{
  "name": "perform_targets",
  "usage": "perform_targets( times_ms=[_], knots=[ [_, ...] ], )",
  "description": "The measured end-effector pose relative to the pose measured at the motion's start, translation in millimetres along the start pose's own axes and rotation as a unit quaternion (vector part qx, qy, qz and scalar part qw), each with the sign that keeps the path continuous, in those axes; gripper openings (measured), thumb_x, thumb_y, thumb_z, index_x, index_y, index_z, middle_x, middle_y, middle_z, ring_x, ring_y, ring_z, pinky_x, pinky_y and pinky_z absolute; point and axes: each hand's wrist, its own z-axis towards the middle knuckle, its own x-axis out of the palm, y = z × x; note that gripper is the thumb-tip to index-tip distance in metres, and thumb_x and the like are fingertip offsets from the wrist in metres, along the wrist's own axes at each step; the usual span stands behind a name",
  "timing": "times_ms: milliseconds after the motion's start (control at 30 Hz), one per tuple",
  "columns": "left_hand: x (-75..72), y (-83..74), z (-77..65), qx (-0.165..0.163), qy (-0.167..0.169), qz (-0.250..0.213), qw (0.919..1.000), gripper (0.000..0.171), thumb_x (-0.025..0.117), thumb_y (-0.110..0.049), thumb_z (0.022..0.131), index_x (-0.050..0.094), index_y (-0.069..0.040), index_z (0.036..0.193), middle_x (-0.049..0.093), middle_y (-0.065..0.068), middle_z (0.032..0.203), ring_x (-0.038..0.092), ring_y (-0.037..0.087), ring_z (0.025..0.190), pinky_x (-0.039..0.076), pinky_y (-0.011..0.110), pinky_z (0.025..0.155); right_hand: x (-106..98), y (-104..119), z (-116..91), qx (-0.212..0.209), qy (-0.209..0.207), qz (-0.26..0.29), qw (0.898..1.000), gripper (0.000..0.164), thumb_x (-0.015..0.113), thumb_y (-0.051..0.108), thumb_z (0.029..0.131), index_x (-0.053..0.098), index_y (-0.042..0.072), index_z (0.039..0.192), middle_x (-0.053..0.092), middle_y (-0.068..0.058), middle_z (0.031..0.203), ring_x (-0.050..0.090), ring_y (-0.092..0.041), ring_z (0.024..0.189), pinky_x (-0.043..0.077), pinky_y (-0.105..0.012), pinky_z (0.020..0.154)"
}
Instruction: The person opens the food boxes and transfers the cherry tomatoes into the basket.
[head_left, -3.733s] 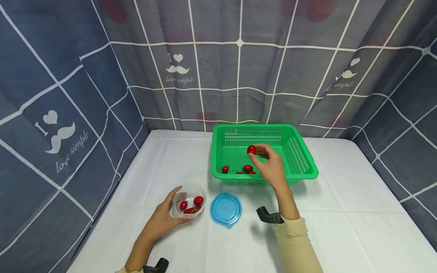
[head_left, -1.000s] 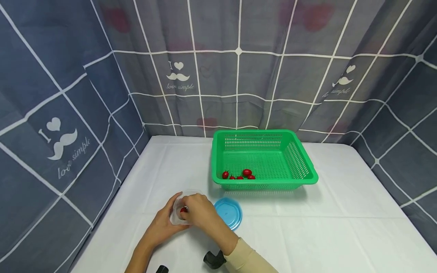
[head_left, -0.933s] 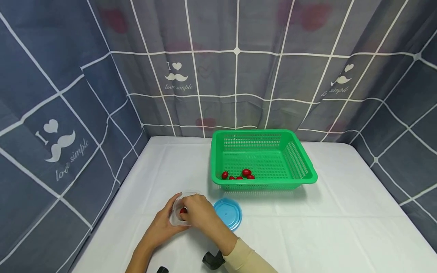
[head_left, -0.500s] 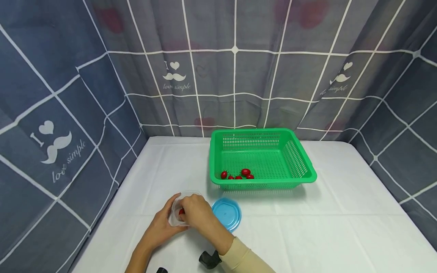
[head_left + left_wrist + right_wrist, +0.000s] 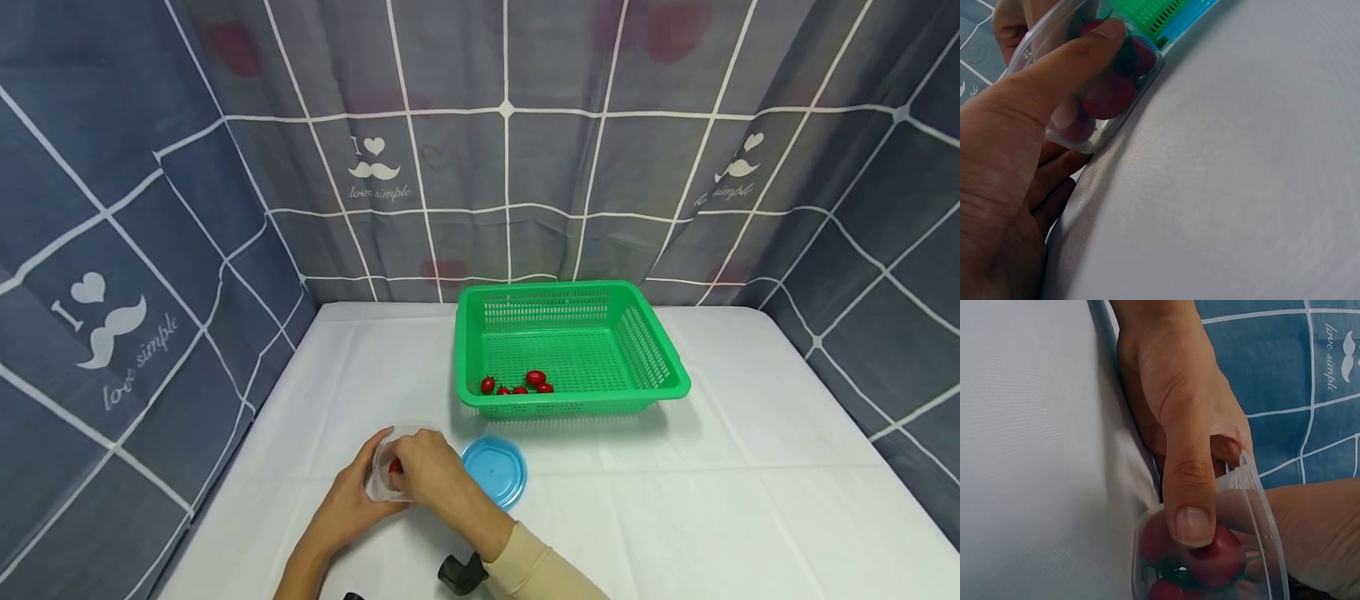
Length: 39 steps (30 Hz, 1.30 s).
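Note:
My left hand (image 5: 348, 496) grips a clear plastic container (image 5: 380, 482), thumb along its outer wall in the right wrist view. Into its mouth reaches my right hand (image 5: 435, 475), fingers curled down at a red cherry tomato (image 5: 394, 467). Through the wall in the left wrist view, several cherry tomatoes (image 5: 1110, 100) with green stems show at the bottom. From the right wrist, the right hand (image 5: 1322, 531) enters past the rim, its fingers against a tomato (image 5: 1219, 562). The right fingertips are partly hidden behind the tomatoes and the hand itself.
A green slotted basket (image 5: 562, 405) stands at the back of the white-clothed table, with several cherry tomatoes (image 5: 536, 377) near its front wall. Beside the container lies a round blue lid (image 5: 495, 471), partly behind the right forearm. Grey-blue gridded curtains (image 5: 465, 167) enclose the table.
Earlier my right hand held a cherry tomato over the basket; it has since moved down-left into the container and stays there over the last second. The left hand keeps its grip.

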Motion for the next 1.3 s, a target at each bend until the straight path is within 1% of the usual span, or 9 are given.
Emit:
perform_targets(
  times_ms=[133, 233, 400, 533, 700, 833, 967, 1067, 1300],
  knots=[
    [0.3, 2.7, -0.6, 0.007, -0.007, 0.002, 0.9999, 0.105, 0.096, -0.038, 0.071, 0.038, -0.026, 0.158, 0.060, 0.003, 0.145, 0.060, 0.017, 0.124, 0.052, 0.033, 0.100, -1, -1, 0, -0.018, -0.006, 0.004, 1.000, 0.015, 0.082, 0.016, 0.083, 0.070, 0.013, 0.074, 0.051, 0.010, 0.056, 0.040, -0.004, 0.056, 0.029, -0.014, 0.046],
    [0.4, 4.0, -0.3, 0.009, -0.009, 0.001, 0.9999, 0.104, 0.096, -0.037, 0.072, 0.038, -0.026, 0.158, 0.062, 0.002, 0.143, 0.060, 0.013, 0.122, 0.053, 0.031, 0.099, -8, -1, 0, -0.035, -0.015, 0.005, 0.999, 0.013, 0.082, 0.018, 0.084, 0.071, 0.013, 0.078, 0.058, 0.011, 0.061, 0.047, -0.002, 0.059, 0.035, -0.013, 0.051],
    [0.2, 3.5, 0.9, 0.007, -0.001, -0.008, 0.9999, 0.102, 0.094, -0.035, 0.075, 0.037, -0.027, 0.159, 0.060, 0.003, 0.146, 0.060, 0.014, 0.125, 0.053, 0.031, 0.100, -26, -2, -2, -0.048, -0.018, 0.041, 0.998, 0.010, 0.081, 0.020, 0.086, 0.076, 0.013, 0.091, 0.070, 0.007, 0.075, 0.055, -0.003, 0.066, 0.042, -0.012, 0.058],
    [-0.3, 1.7, 2.4, 0.008, 0.004, -0.018, 0.9998, 0.101, 0.093, -0.035, 0.076, 0.035, -0.031, 0.158, 0.061, 0.001, 0.144, 0.062, 0.015, 0.120, 0.054, 0.033, 0.097, -40, -5, -3, -0.054, -0.026, 0.083, 0.995, 0.017, 0.080, 0.020, 0.089, 0.079, 0.013, 0.104, 0.075, 0.006, 0.085, 0.065, -0.005, 0.074, 0.045, -0.009, 0.062],
    [-0.8, 1.0, 2.1, 0.013, 0.000, -0.013, 0.9998, 0.101, 0.093, -0.038, 0.075, 0.035, -0.033, 0.158, 0.059, 0.001, 0.147, 0.061, 0.019, 0.124, 0.054, 0.039, 0.099, -54, -9, -5, -0.052, -0.039, 0.133, 0.989, 0.021, 0.079, 0.020, 0.091, 0.079, 0.010, 0.109, 0.079, 0.003, 0.098, 0.073, -0.009, 0.087, 0.050, -0.009, 0.072],
    [-0.1, 1.3, 1.2, 0.015, 0.001, -0.005, 0.9999, 0.102, 0.093, -0.040, 0.075, 0.035, -0.029, 0.158, 0.058, 0.004, 0.149, 0.060, 0.024, 0.127, 0.053, 0.045, 0.099, -65, -13, -8, -0.039, -0.053, 0.144, 0.987, 0.023, 0.079, 0.022, 0.091, 0.079, 0.010, 0.111, 0.079, 0.002, 0.103, 0.074, -0.009, 0.091, 0.055, -0.012, 0.076],
    [-1.0, 0.0, 1.2, 0.003, 0.004, -0.005, 1.0000, 0.105, 0.095, -0.039, 0.073, 0.035, -0.027, 0.158, 0.058, 0.005, 0.149, 0.059, 0.026, 0.129, 0.052, 0.047, 0.100, -75, -15, -9, -0.040, -0.070, 0.150, 0.985, 0.024, 0.078, 0.022, 0.092, 0.079, 0.010, 0.112, 0.079, 0.001, 0.104, 0.074, -0.012, 0.091, 0.057, -0.017, 0.079],
    [-1.4, -1.6, 1.4, -0.007, 0.003, -0.009, 0.9999, 0.106, 0.096, -0.037, 0.071, 0.035, -0.026, 0.158, 0.057, 0.008, 0.149, 0.057, 0.028, 0.132, 0.050, 0.053, 0.103, -83, -17, -11, -0.046, -0.081, 0.160, 0.983, 0.023, 0.079, 0.021, 0.092, 0.079, 0.009, 0.111, 0.079, 0.000, 0.102, 0.074, -0.015, 0.091, 0.058, -0.018, 0.079],
    [1.9, -2.0, 1.9, -0.021, 0.003, -0.015, 0.9997, 0.106, 0.096, -0.040, 0.070, 0.037, -0.027, 0.157, 0.058, 0.013, 0.147, 0.055, 0.034, 0.136, 0.045, 0.061, 0.107, -100, -28, -18, -0.039, -0.114, 0.188, 0.975, 0.024, 0.080, 0.021, 0.091, 0.079, 0.009, 0.112, 0.080, 0.002, 0.101, 0.074, -0.014, 0.093, 0.060, -0.024, 0.081]
  ],
)
